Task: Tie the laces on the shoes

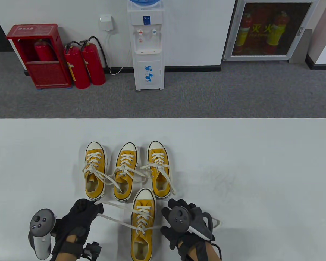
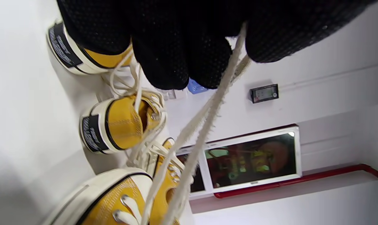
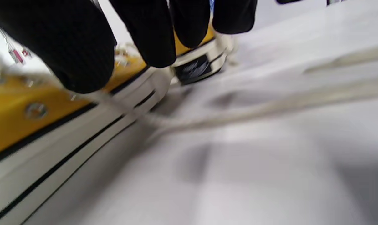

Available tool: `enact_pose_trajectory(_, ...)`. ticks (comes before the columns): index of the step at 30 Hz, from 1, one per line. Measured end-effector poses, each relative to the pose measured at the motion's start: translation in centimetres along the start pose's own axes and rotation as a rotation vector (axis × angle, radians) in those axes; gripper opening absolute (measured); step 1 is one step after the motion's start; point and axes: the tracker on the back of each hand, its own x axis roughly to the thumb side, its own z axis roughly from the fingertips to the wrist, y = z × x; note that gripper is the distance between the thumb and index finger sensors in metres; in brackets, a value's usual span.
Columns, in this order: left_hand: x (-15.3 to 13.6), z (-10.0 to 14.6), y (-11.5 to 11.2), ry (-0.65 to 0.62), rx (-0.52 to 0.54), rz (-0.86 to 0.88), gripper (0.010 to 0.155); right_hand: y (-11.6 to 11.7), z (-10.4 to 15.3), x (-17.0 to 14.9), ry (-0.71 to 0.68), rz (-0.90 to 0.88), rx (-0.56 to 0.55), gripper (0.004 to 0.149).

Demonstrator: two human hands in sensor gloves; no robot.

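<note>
A yellow canvas shoe [image 1: 137, 239] lies toe away from me between my hands, also seen in the wrist views [image 2: 120, 203] [image 3: 35, 125]. My left hand [image 1: 93, 209] pinches its white lace [image 1: 114, 219], and two strands run taut from the fingers [image 2: 176, 47] down to the shoe [image 2: 204, 131]. My right hand [image 1: 169, 217] sits just right of the shoe, where the other lace end enters it from the eyelets. That lace [image 3: 254, 109] trails blurred across the table below the fingers [image 3: 151, 37], and a loop [image 1: 218, 222] shows beyond the wrist. The tracker hides the grip.
Three more yellow shoes [image 1: 95, 168] [image 1: 125, 168] [image 1: 159, 165] stand in a row behind the near one, their loose laces crossing each other. All rest on a white table [image 1: 260, 176]. Past its far edge are grey carpet, fire extinguishers and a water dispenser.
</note>
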Motion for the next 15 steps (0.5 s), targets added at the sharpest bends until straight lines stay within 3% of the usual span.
enact_pose_trajectory(2, 0.2, 0.1, -0.2, -0.032, -0.009, 0.018, 0.028, 0.6, -0.3, 0.5, -0.002, 0.018, 0.046, 0.077)
enact_pose_trajectory(5, 0.7, 0.2, -0.7, -0.091, -0.015, 0.028, 0.028, 1.4, -0.5, 1.1, 0.02, 0.035, 0.029, 0.074)
enact_pose_trajectory(9, 1.4, 0.5, -1.3, -0.165, -0.039, 0.023, 0.028, 1.9, -0.5, 1.1, 0.044, -0.006, 0.041, 0.058)
enact_pose_trajectory(12, 1.5, 0.6, -1.6, -0.174, -0.039, 0.017, 0.028, 1.4, -0.4, 1.0, 0.038, 0.009, -0.017, 0.043)
enact_pose_trajectory(15, 1.5, 0.7, -1.5, -0.179, -0.014, -0.002, 0.028, 0.3, -0.2, 0.1, 0.035, -0.091, -0.024, 0.04)
